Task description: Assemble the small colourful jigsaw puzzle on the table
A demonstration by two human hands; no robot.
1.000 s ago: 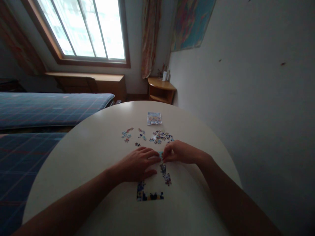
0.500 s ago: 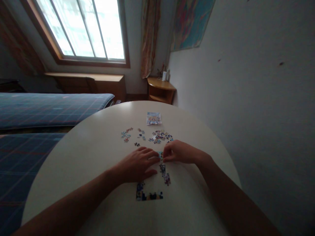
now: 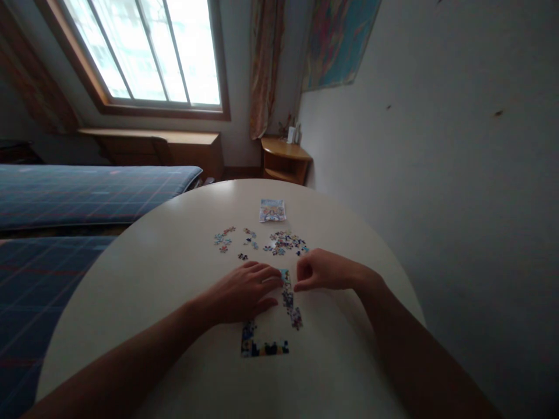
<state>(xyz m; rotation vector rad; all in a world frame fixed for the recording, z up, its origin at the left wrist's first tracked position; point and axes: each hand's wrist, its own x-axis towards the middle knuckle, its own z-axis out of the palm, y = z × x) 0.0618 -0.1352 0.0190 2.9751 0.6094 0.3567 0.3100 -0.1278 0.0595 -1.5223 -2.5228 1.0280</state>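
My left hand (image 3: 248, 291) lies palm down with its fingers spread. It covers part of a jigsaw frame, and its fingertips rest at the upper end of a jigsaw strip (image 3: 287, 298). Just right of that strip is my right hand (image 3: 325, 269), its fingers curled in. Whether it holds anything is hidden. Below my left hand, joined dark jigsaw pieces (image 3: 269, 348) form a corner and a bottom edge. A heap of loose jigsaw pieces (image 3: 285, 241) lies beyond my hands.
All of this is on a round white table (image 3: 174, 256). Smaller groups of jigsaw pieces (image 3: 223, 240) lie at the left. Behind the heap is a printed packet (image 3: 272, 210). A plaid bed (image 3: 87, 195) flanks the table, and a wall (image 3: 437, 192) rises at the right.
My right hand has moved slightly right, away from the jigsaw strip, uncovering more of its upper end. My left hand has stayed nearly still.
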